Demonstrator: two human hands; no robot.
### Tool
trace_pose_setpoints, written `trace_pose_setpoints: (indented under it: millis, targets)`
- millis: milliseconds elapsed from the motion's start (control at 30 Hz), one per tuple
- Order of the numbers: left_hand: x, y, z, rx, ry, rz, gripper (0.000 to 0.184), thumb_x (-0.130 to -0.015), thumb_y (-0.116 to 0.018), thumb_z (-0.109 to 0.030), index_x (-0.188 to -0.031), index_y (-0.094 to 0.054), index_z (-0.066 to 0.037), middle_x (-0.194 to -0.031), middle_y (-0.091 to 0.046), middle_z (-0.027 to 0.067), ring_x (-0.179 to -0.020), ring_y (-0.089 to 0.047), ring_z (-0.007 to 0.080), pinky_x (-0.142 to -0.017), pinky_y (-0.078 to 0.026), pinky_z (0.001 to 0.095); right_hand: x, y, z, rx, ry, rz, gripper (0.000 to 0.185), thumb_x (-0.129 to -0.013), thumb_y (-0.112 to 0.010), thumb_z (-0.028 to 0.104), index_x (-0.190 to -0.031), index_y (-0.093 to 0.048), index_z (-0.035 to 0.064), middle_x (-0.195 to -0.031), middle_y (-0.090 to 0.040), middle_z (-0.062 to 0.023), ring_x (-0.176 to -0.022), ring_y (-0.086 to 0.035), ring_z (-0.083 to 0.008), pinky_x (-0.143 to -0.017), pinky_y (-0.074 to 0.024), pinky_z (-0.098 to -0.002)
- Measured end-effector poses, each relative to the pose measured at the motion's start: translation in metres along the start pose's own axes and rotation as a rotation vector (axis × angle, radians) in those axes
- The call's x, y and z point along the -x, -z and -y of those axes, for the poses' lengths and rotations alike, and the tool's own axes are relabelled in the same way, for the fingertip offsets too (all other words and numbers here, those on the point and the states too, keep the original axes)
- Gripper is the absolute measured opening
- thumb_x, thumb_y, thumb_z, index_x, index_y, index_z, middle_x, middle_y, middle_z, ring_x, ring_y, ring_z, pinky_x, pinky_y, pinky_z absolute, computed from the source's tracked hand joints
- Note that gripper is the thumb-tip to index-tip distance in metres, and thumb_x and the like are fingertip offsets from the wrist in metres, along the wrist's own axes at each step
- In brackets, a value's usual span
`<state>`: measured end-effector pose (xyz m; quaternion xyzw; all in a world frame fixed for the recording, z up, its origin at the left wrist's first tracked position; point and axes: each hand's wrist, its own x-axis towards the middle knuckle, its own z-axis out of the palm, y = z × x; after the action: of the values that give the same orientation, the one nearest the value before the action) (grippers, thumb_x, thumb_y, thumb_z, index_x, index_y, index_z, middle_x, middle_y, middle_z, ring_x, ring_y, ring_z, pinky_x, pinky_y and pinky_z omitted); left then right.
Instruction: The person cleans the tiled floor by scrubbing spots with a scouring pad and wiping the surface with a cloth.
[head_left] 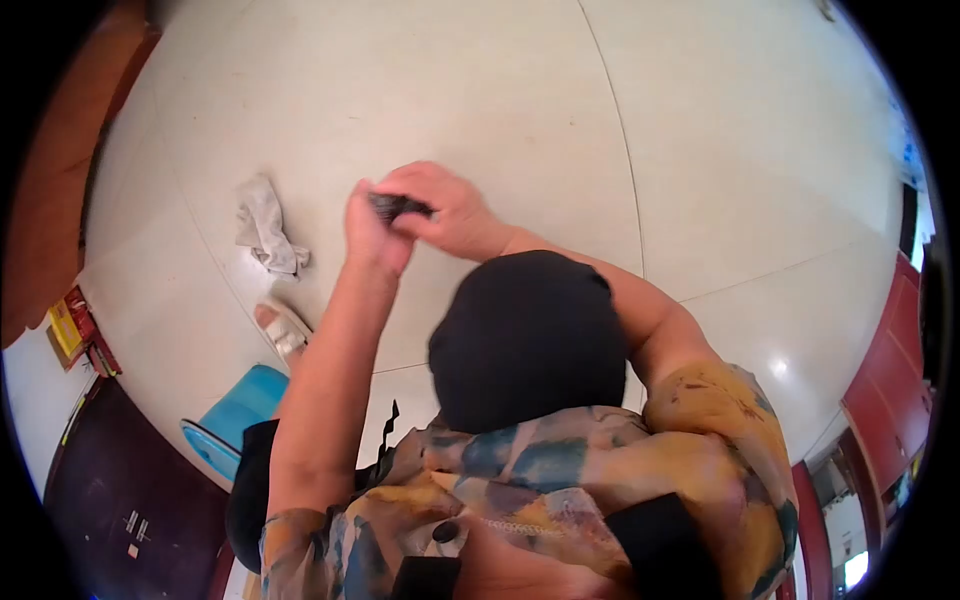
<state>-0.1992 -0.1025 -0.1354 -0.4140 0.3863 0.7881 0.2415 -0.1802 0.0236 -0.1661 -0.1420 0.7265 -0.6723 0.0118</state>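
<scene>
My left hand and my right hand meet in front of me, above the floor. Between them is a small black object, mostly covered by my fingers, so its kind does not show. Fingers of both hands are closed around it, and they are slightly blurred. Below and left of the hands, a crumpled light grey cloth lies on the floor.
My black-covered knee rises just below my right forearm. A foot in a light sandal rests near a teal plastic stool or bin. Brown furniture stands at left, red cabinets at right. Pale tiles cover the floor.
</scene>
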Motion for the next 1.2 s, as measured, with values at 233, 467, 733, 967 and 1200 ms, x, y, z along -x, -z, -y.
trace_pose_setpoints:
  millis: [233, 467, 733, 967, 1200]
  targets:
    - [0.010, -0.028, 0.016, -0.523, 0.027, 0.175, 0.038, -0.097, -0.036, -0.032, -0.112, -0.053, -0.001, -0.118, -0.054, 0.0127, -0.112, -0.051, 0.0211, -0.094, -0.040, 0.0383, 0.022, 0.155, -0.030, 0.452, -0.464, -0.663, 0.038, -0.080, -0.066, 0.017, -0.113, -0.055, 0.0019, -0.108, -0.055, -0.0142, -0.103, -0.054, -0.0248, -0.087, -0.0451, -0.0358]
    - [0.005, 0.032, 0.001, -0.671, -0.072, 0.034, 0.033, -0.096, -0.040, -0.027, -0.109, -0.055, -0.001, -0.106, -0.061, 0.0099, -0.098, -0.058, 0.0174, -0.080, -0.044, 0.0295, 0.027, 0.200, -0.031, 1.188, -0.393, -0.115, 0.072, -0.072, -0.073, 0.025, -0.136, -0.041, 0.0093, -0.140, -0.030, -0.0148, -0.123, -0.036, -0.0303, -0.099, -0.0384, -0.0403]
    - [-0.003, 0.069, -0.015, -0.665, -0.136, -0.106, 0.031, -0.095, -0.041, -0.027, -0.104, -0.057, -0.003, -0.100, -0.063, 0.0083, -0.093, -0.059, 0.0156, -0.077, -0.044, 0.0288, 0.043, 0.205, -0.039, 1.004, -0.574, -0.410, 0.057, -0.073, -0.072, 0.024, -0.124, -0.052, 0.0078, -0.113, -0.048, -0.0101, -0.097, -0.055, -0.0254, -0.081, -0.0497, -0.0351]
    - [-0.004, 0.061, -0.007, -0.653, -0.114, -0.088, 0.030, -0.096, -0.042, -0.026, -0.105, -0.057, -0.002, -0.100, -0.063, 0.0078, -0.093, -0.059, 0.0154, -0.077, -0.044, 0.0282, 0.032, 0.187, -0.039, 0.998, -0.343, -0.380, 0.044, -0.067, -0.075, 0.018, -0.107, -0.060, 0.0088, -0.104, -0.054, -0.0061, -0.089, -0.056, -0.0243, -0.078, -0.0501, -0.0346]
    - [-0.007, 0.069, -0.008, -0.708, -0.132, -0.120, 0.030, -0.096, -0.041, -0.026, -0.103, -0.058, -0.002, -0.099, -0.064, 0.0083, -0.091, -0.060, 0.0154, -0.076, -0.045, 0.0286, 0.034, 0.160, -0.035, 1.154, -0.203, -0.132, 0.026, -0.063, -0.074, 0.016, -0.084, -0.060, 0.0104, -0.087, -0.056, -0.0032, -0.086, -0.055, -0.0235, -0.068, -0.0506, -0.0369]
